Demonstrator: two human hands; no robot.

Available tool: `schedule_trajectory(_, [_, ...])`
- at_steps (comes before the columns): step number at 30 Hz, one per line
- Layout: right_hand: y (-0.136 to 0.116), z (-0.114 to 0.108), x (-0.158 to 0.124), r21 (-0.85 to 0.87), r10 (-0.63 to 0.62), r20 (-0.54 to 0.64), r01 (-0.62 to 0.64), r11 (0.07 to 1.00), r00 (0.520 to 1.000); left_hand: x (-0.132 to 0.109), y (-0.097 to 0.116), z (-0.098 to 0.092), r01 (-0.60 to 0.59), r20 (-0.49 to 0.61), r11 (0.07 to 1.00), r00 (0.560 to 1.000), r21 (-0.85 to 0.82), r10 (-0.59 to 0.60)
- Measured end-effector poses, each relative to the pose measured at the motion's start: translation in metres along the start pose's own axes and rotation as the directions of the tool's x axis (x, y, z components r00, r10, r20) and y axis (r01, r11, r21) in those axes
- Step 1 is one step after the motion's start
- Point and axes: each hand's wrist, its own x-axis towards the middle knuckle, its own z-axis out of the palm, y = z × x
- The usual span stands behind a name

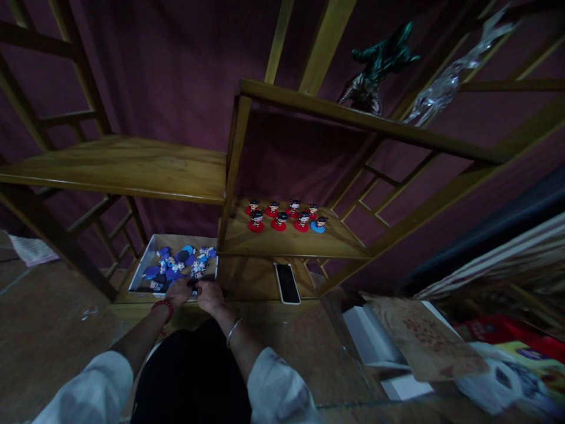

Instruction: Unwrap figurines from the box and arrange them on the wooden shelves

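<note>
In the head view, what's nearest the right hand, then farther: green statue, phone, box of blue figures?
1. Box of blue figures: the right hand is at its front edge.
2. Phone: low, to the right.
3. Green statue: high up, right.

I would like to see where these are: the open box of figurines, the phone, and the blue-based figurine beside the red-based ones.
Open box of figurines (142, 268): head view, left wall.
Phone (287, 283): head view, middle of dark screen.
Blue-based figurine (319, 224): head view, body above the base.

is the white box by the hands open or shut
Open: its top is uncovered, and blue and purple figurines show inside the white box.
</note>
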Motion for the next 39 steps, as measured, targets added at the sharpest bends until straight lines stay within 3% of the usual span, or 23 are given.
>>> schedule_trajectory(3, [0.000,-0.001,0.001,-0.014,-0.017,0.025,0.017,1.000,1.000,0.001,0.002,0.001,0.016,0.053,1.000,0.998,0.011,-0.017])
schedule_trajectory(6, [0.001,-0.001,0.003,-0.027,-0.029,0.051,0.030,0.999,0.998,0.001,0.004,0.000,0.041,0.034,0.999,0.999,0.036,-0.042])
schedule_trajectory(22, [0.002,0.003,0.003,0.018,-0.019,0.009,0.019,1.000,1.000,0.014,-0.004,0.005,0.019,0.107,1.000,0.994,-0.018,-0.017])
schedule_trajectory(28, [0.003,0.005,0.003,0.041,-0.019,-0.014,0.019,0.999,1.000,0.017,-0.009,0.012,0.067,0.062,0.997,0.996,-0.027,-0.065])
schedule_trajectory(39, [0.011,0.014,0.005,0.131,-0.025,-0.081,0.036,0.991,0.996,0.006,-0.007,0.006,0.033,0.030,0.997,0.999,-0.071,-0.031])
